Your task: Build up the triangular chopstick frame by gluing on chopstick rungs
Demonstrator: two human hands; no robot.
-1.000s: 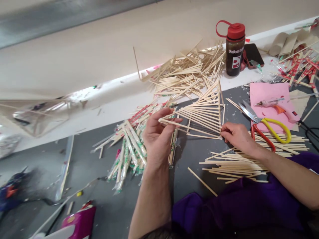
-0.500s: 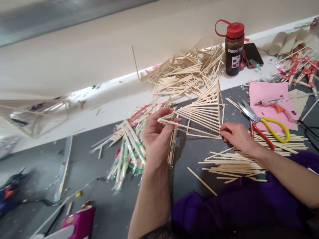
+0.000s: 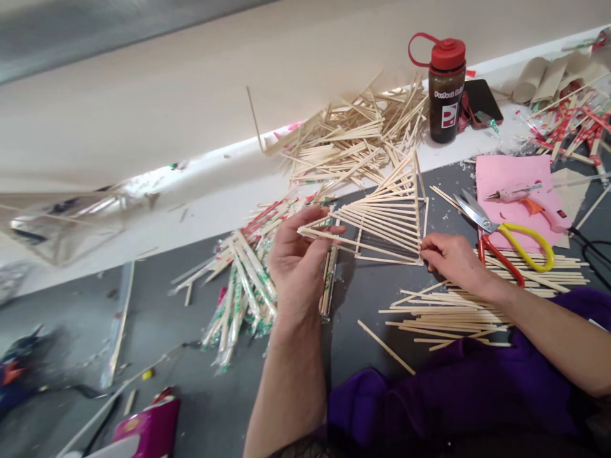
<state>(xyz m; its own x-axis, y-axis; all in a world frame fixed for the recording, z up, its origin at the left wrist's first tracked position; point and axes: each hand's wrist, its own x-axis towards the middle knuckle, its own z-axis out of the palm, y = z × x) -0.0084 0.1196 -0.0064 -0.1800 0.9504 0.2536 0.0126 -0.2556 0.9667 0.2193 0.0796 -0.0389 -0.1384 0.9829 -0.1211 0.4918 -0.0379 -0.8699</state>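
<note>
A fan-shaped frame of wooden chopsticks [image 3: 386, 222] is held between my two hands above the grey table. At its left corner, my left hand [image 3: 300, 254] grips the stick ends between thumb and fingers. My right hand [image 3: 446, 257] pinches the frame's lower right corner with fingertips pressed together. Loose chopsticks [image 3: 443, 318] lie below and to the right of the right hand, with a single chopstick [image 3: 386, 346] nearer my body. Wrapped chopsticks [image 3: 238, 280] are heaped beside and partly behind my left hand.
Scissors [image 3: 518, 245] with red and yellow handles lie on the right, by a pink glue gun [image 3: 548, 213] on pink paper [image 3: 506, 172]. Behind are a chopstick pile [image 3: 353, 140], a red-lidded bottle [image 3: 446, 95] and a dark phone [image 3: 482, 102]. A magenta box [image 3: 147, 429] sits at lower left.
The view has shifted slightly, so everything sits a little further left. Both hands keep their hold on the chopstick frame.
</note>
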